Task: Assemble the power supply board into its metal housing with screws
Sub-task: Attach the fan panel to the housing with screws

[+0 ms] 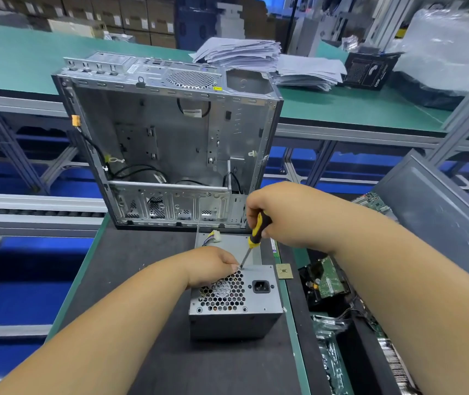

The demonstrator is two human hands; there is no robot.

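**benchrat:** So what's on the bench, biggest stuff first?

**psu_guy:** Big open computer case (167, 138) standing at the far end of the dark mat (130, 280), side panel off, loose black cables inside. Behind it, a green table (14, 58) with a messy stack of papers (241, 52).

**benchrat:** And the power supply?

**psu_guy:** The grey metal power supply housing (236, 306) sits on the mat just in front of the case, honeycomb fan grille and power socket facing the camera. A wire bundle with a white connector (215, 236) pokes out its far end.

**benchrat:** Hands?

**psu_guy:** Right hand (290, 215) is wrapped in a fist around the yellow-and-black screwdriver (257, 232), shaft tilted down to the housing's top edge. Left hand (210, 266) rests on the housing's top left corner, fingertips pinched together right at the driver tip. Can't tell if there's a screw in there, too small.

**benchrat:** Anything else?

**psu_guy:** Circuit boards (330, 283) piled to the right, plus a small square chip (284, 271) just beside the housing.
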